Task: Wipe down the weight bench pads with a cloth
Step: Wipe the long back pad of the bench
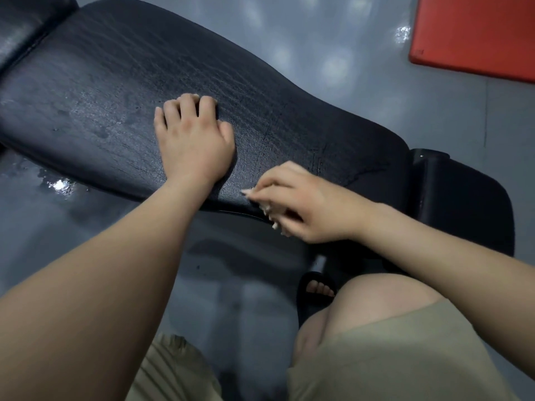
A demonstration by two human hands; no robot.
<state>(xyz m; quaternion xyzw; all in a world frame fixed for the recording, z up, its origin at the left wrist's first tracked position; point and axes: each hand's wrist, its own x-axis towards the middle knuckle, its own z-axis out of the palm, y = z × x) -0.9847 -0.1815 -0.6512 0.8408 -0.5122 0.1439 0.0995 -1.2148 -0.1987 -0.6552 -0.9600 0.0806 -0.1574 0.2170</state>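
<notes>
A long black weight bench pad (121,82) with cracked, creased vinyl runs from the upper left to the centre right. Damp streaks show on its left part. My left hand (194,137) rests palm-down on the pad's middle, fingers slightly bent. My right hand (301,201) grips a small crumpled whitish cloth (267,211) against the pad's near edge; most of the cloth is hidden inside the fingers. A second black pad (469,204) adjoins at the right, and another (26,21) at the far upper left.
The floor (333,53) is glossy grey, with a wet patch (58,185) under the bench's left side. A red mat (477,33) lies at the upper right. My knee (370,308), beige shorts and a foot in a black sandal (317,287) are close below the bench.
</notes>
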